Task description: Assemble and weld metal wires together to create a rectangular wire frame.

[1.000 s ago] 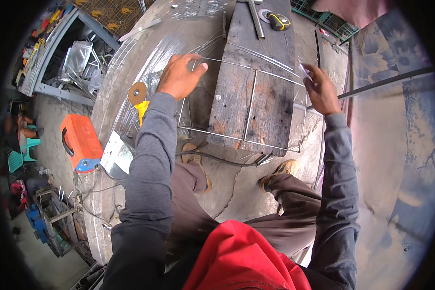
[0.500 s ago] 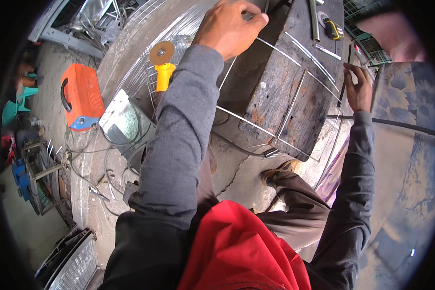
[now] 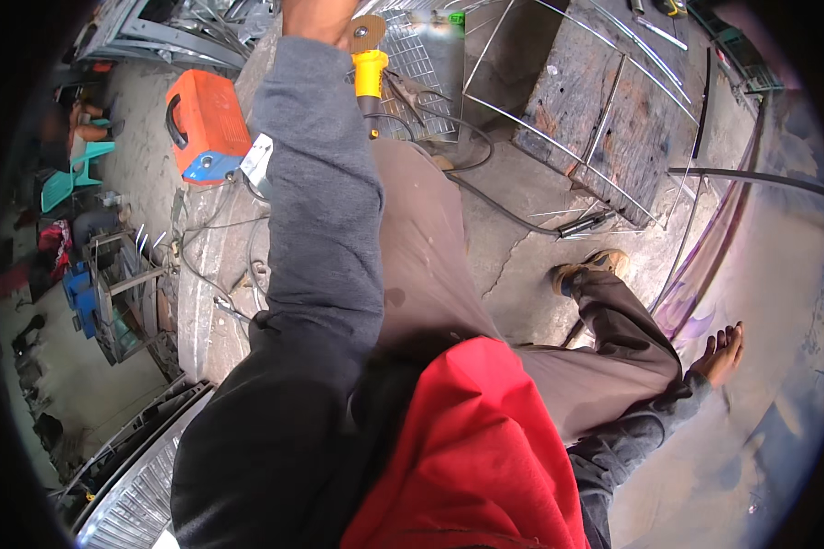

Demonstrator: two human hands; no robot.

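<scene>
My left hand [image 3: 319,16] reaches up to the top edge, where its fingers are cut off. Close to its right stands an angle grinder [image 3: 369,73] with a yellow head and a round brown disc [image 3: 367,33]. My right hand [image 3: 721,355] is at the far right beside my knee, fingers stretched out, holding nothing. Up ahead, a frame of thin metal rods [image 3: 604,128] lies across a dark, worn wooden block [image 3: 563,96], partly overhanging its left side. Neither visible part of my hands touches it.
An orange machine with a black handle [image 3: 209,123] stands to the left. A black cable [image 3: 504,215] runs over the floor to a dark clamp-like holder [image 3: 584,224] by the block. A dark bar [image 3: 760,181] juts in from the right. Metal racks [image 3: 110,284] stand far left.
My right hand has dropped from beside the block down to the right, its fingers now extended. My left hand has shifted left, away from the rods. The whole view has swung left and downward.
</scene>
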